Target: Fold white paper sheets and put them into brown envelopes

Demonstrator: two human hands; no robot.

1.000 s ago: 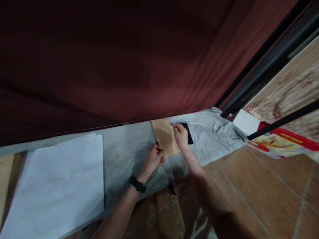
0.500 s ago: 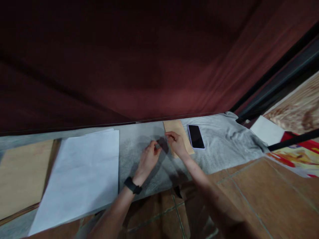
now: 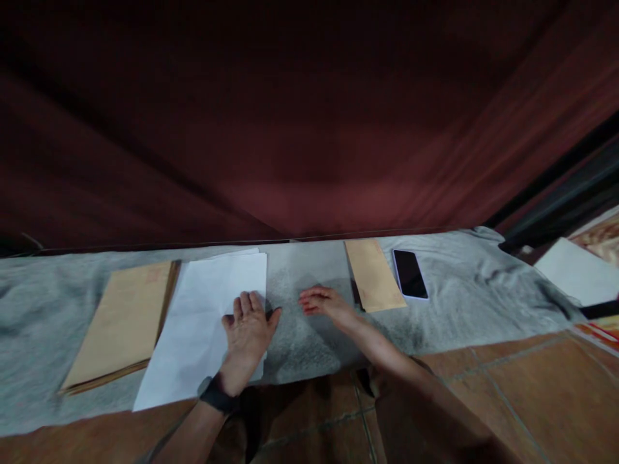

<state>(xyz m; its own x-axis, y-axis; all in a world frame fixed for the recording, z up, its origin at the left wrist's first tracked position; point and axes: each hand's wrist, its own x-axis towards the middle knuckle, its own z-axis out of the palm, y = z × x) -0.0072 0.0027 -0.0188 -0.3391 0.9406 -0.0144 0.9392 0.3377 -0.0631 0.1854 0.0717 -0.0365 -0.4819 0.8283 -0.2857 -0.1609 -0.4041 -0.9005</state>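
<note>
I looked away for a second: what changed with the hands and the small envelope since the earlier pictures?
Both hands let go of the small brown envelope, which now lies flat beside the phone. The left hand moved left and rests flat on the white paper; the right hand drew back onto the grey cloth, empty. The phone, paper and stack of brown envelopes stayed put.

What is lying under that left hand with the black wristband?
The left hand lies flat on the right edge of the white paper sheets, which rest on the grey cloth. How many sheets are stacked, or anything beneath them, is covered and cannot be told.
</note>
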